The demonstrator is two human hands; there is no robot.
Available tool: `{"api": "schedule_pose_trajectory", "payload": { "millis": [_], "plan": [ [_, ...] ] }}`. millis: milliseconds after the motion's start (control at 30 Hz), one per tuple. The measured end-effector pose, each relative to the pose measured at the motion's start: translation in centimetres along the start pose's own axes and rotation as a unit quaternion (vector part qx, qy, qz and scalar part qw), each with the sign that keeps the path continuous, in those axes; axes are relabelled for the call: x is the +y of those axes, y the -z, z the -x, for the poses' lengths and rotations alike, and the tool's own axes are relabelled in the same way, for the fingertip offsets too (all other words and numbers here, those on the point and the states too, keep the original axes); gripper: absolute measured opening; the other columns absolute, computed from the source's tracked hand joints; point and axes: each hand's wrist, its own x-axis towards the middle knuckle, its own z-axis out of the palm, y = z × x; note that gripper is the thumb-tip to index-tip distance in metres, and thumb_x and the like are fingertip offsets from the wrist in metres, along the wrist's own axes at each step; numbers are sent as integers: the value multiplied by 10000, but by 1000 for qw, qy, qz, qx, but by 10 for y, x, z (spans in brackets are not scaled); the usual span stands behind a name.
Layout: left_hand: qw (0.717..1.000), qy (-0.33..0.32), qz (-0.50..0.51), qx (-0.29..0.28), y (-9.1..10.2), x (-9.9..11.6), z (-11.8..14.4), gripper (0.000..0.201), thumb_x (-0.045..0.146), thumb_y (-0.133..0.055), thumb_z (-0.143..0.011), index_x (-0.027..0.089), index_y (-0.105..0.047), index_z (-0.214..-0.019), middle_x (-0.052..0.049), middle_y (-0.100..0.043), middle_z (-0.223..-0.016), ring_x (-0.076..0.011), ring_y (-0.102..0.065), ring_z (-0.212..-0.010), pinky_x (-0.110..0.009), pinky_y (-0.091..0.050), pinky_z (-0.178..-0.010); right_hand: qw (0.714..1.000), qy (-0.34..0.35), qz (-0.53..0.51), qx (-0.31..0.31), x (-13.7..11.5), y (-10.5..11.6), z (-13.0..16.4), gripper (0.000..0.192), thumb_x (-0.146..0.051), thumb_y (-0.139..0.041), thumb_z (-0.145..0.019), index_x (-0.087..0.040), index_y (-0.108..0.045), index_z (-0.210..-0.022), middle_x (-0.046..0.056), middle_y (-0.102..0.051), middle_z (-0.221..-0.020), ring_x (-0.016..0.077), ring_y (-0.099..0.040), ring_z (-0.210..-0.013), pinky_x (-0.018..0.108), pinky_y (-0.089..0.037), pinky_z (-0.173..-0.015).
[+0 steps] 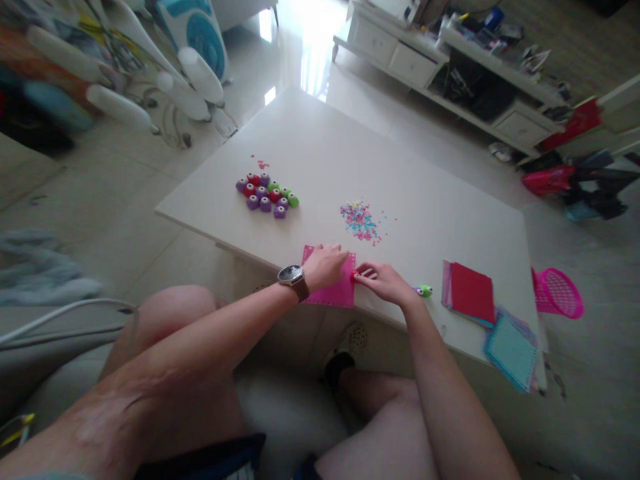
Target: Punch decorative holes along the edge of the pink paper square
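Observation:
A pink sheet of paper [327,293] with small holes along its edges lies at the table's front edge, jutting slightly over it. My left hand [325,265], with a watch at the wrist, rests on the sheet with its fingers stretched out. At the sheet's right edge, my right hand [383,281] grips a small red paper punch [355,276] between thumb and fingers. Most of that punch is hidden by the fingers. Beyond the sheet lies a pile of tiny pink, blue and pale paper cutouts [361,222].
Several purple, red and green punches [265,193] stand grouped on the white table [400,180]. Right of my hand lies a green punch [425,291]. Stacked red paper [471,293] and hole-edged blue sheets [511,350] sit near the right end, beside a pink basket [559,293].

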Motion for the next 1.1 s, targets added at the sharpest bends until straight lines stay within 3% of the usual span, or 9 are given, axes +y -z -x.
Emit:
{"api": "schedule_pose_trajectory", "payload": {
  "millis": [200, 367, 867, 1000, 1100],
  "plan": [
    [999, -5, -8, -44, -3, -2, 2, 244, 240, -636, -927, 149, -698, -1145, -167, -743, -1189, -310, -718, -1082, -400, -542, -891, 999, -27, -16, 9, 6, -1, -4, 95, -280, -728, -947, -199, -773, -967, 64, -801, -986, 197, -730, -886, 306, -550, -833],
    [999, -7, -1, -35, -5, -2, 3, 272, 244, -677, -920, 136, -692, -1169, -178, -746, -1213, -325, -719, -1089, -397, -550, -882, 998, -48, -48, -12, 11, 4, -5, 99, -280, -756, -901, -193, -779, -941, 66, -808, -957, 214, -736, -889, 311, -556, -804],
    [999, -2, 2, -33, -10, -5, 1, 282, 292, -658, -942, 165, -692, -1192, -160, -740, -1239, -323, -715, -1144, -406, -549, -919, 998, -34, -53, 25, 1, -7, -11, 76, -264, -745, -921, -198, -782, -914, 56, -811, -944, 193, -733, -833, 314, -554, -828],
    [999, -4, 11, -51, -9, -5, -1, 375, 441, -659, -962, 155, -696, -1201, -184, -730, -1254, -339, -709, -1156, -407, -543, -918, 996, -52, -61, 43, 5, -10, -16, 68, -251, -795, -876, -196, -758, -891, 50, -799, -904, 196, -732, -824, 314, -547, -805],
    [997, 23, 24, -63, -6, -2, -2, 522, 607, -557, -1009, 148, -697, -1215, -206, -716, -1284, -355, -687, -1204, -427, -521, -970, 994, -74, -43, 65, 8, -10, -20, 147, -255, -847, -826, -191, -714, -827, 34, -764, -806, 194, -712, -775, 292, -521, -732]
  ]
}}
